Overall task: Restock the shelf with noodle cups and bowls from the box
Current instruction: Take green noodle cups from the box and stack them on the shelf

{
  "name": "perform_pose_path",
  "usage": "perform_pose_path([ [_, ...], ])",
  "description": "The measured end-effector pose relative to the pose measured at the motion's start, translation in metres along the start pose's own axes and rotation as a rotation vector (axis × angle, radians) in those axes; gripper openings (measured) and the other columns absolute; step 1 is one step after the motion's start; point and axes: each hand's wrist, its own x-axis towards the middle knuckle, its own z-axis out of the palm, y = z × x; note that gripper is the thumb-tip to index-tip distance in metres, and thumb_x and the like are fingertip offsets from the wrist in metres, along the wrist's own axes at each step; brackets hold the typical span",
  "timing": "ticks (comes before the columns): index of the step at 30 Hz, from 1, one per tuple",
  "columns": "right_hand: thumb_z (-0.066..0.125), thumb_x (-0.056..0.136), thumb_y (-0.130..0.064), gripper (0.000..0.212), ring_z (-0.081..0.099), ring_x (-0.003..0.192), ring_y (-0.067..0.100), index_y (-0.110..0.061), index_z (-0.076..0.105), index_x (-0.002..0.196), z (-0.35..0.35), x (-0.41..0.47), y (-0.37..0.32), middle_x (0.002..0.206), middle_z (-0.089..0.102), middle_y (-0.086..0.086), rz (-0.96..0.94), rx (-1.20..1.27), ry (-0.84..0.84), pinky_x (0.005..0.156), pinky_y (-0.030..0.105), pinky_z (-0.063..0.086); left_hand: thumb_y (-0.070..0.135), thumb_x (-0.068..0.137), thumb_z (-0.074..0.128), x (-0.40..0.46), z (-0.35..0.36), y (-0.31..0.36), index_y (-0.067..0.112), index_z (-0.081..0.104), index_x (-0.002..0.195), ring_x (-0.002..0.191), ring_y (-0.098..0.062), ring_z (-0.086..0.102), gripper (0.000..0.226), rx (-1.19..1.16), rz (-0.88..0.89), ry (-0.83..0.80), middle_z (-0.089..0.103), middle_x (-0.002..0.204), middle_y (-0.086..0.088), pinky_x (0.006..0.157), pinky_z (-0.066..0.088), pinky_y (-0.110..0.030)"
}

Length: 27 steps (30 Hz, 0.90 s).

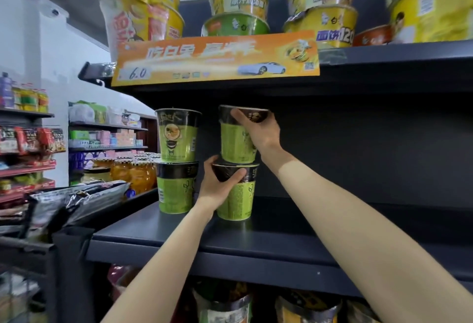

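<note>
On the dark middle shelf [281, 230], the person's right hand [261, 130] grips the rim of the upper green noodle cup [236, 143], tilted on the lower cup [236, 200], which the left hand [217, 187] holds, beside another two-cup stack [178, 161].

Matt dark shelf, glossy noodle cups.
I see shiny film-wrapped cups [236, 143] at centre, a smooth matt metal-looking shelf [307, 240], and a glossy printed banner [216, 58] above.

Shop aisle, stocked shelves [256, 240], orange price banner [215, 58]
</note>
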Motion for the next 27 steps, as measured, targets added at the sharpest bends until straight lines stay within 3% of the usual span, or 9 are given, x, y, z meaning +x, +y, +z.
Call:
perform_pose_path([
  [3, 0.076, 0.069, -0.055, 0.084, 0.055, 0.118, 0.025, -0.008, 0.046, 0.131, 0.010, 0.003, 0.011, 0.127, 0.058, 0.008, 0.080, -0.119, -0.145, 0.099, 0.038, 0.046, 0.041, 0.074, 0.076, 0.003, -0.003, -0.002, 0.025, 0.026, 0.141, 0.111, -0.017, 0.052, 0.085, 0.023, 0.001, 0.019, 0.053, 0.130, 0.000, 0.090, 0.041, -0.029],
  [8, 0.077, 0.075, -0.038, 0.077, 0.052, 0.119, 0.020, -0.013, 0.038, 0.138, -0.002, -0.012, 0.026, 0.130, 0.054, 0.004, 0.038, -0.077, -0.186, 0.098, 0.033, 0.045, 0.047, 0.072, 0.074, 0.002, -0.004, -0.001, 0.025, 0.031, 0.142, 0.120, -0.020, 0.051, 0.085, 0.156, 0.090, 0.086, 0.053, 0.133, 0.002, 0.092, 0.042, -0.029],
  [12, 0.077, 0.076, -0.035, 0.095, 0.033, 0.137, 0.024, -0.014, 0.020, 0.149, -0.022, -0.029, 0.031, 0.147, 0.037, 0.009, -0.002, -0.176, -0.278, 0.112, 0.043, 0.032, 0.053, 0.072, 0.072, -0.002, -0.003, 0.003, 0.024, 0.025, 0.146, 0.127, -0.023, 0.047, 0.092, 0.224, 0.087, 0.103, 0.047, 0.141, 0.000, 0.100, 0.041, -0.036],
  [14, 0.075, 0.078, -0.031, 0.094, 0.029, 0.139, 0.023, -0.016, 0.016, 0.150, -0.036, -0.042, 0.028, 0.151, 0.030, 0.009, -0.019, -0.219, -0.295, 0.112, 0.040, 0.031, 0.055, 0.072, 0.071, -0.005, -0.002, 0.006, 0.023, 0.019, 0.148, 0.133, -0.025, 0.040, 0.098, 0.261, 0.077, 0.099, 0.038, 0.148, -0.003, 0.105, 0.039, -0.040],
  [17, 0.071, 0.083, -0.030, 0.077, 0.037, 0.133, 0.023, -0.023, 0.028, 0.146, -0.065, -0.070, 0.020, 0.147, 0.034, 0.007, -0.100, -0.302, -0.330, 0.102, 0.028, 0.034, 0.045, 0.077, 0.071, -0.022, 0.001, 0.014, 0.015, 0.012, 0.150, 0.136, -0.032, 0.032, 0.098, 0.416, 0.097, 0.157, 0.025, 0.152, -0.013, 0.105, 0.035, -0.043],
  [19, 0.065, 0.087, -0.031, 0.060, 0.041, 0.128, 0.023, -0.025, 0.038, 0.141, -0.088, -0.092, 0.017, 0.141, 0.041, 0.005, -0.234, -0.439, -0.343, 0.100, 0.028, 0.035, 0.036, 0.081, 0.069, -0.047, 0.006, 0.023, 0.012, 0.013, 0.149, 0.136, -0.037, 0.029, 0.091, 0.489, 0.123, 0.200, 0.022, 0.151, -0.017, 0.106, 0.033, -0.045],
  [22, 0.058, 0.091, -0.030, 0.044, 0.045, 0.124, 0.019, -0.025, 0.048, 0.133, -0.129, -0.127, 0.016, 0.133, 0.051, -0.001, -0.406, -0.614, -0.279, 0.105, 0.039, 0.036, 0.031, 0.086, 0.064, -0.102, 0.022, 0.038, 0.018, 0.029, 0.144, 0.134, -0.026, 0.031, 0.069, 0.464, 0.245, 0.201, 0.034, 0.146, -0.007, 0.104, 0.028, -0.033],
  [25, 0.057, 0.092, -0.025, 0.034, 0.052, 0.116, 0.012, -0.022, 0.056, 0.126, -0.181, -0.170, 0.021, 0.124, 0.060, -0.007, -0.546, -0.678, -0.150, 0.100, 0.025, 0.035, 0.027, 0.090, 0.061, -0.163, 0.050, 0.053, 0.021, 0.047, 0.132, 0.123, -0.011, 0.044, 0.045, 0.345, 0.471, 0.176, 0.052, 0.130, 0.006, 0.098, 0.029, -0.014],
  [27, 0.055, 0.092, -0.022, 0.030, 0.059, 0.106, 0.012, -0.017, 0.062, 0.120, -0.225, -0.206, 0.030, 0.115, 0.065, -0.005, -0.611, -0.692, -0.033, 0.093, 0.023, 0.041, 0.025, 0.091, 0.057, -0.205, 0.075, 0.058, 0.018, 0.054, 0.124, 0.113, -0.007, 0.052, 0.034, 0.245, 0.584, 0.127, 0.060, 0.117, 0.007, 0.097, 0.034, -0.014],
])
